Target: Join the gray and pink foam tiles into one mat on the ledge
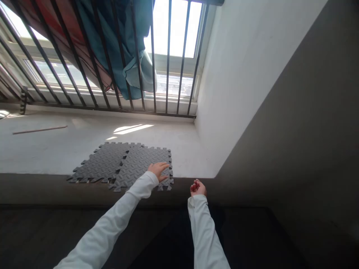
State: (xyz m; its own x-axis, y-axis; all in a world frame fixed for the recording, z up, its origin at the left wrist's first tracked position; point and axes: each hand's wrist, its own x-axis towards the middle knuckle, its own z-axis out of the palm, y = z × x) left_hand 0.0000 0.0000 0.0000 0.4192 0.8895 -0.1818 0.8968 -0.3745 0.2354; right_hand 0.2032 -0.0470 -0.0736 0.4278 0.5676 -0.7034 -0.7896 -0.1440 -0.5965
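The left hand (158, 171) lies open, fingers spread, on two joined grey interlocking foam mat tiles (137, 164), which sit on the concrete floor (56, 153). The right hand (198, 188), fingers curled together around nothing visible, rests just beside them on the dark ledge (84, 188).

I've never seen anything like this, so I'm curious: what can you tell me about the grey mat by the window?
The grey mat is two interlocking tiles, apparently foam, with puzzle-toothed edges and a raised, pebbled tread. The tiles meet along a toothed seam and lie flat on a pale surface below a barred window. Its near edge overlaps a dark ledge. The person's left hand rests on the right-hand tile.
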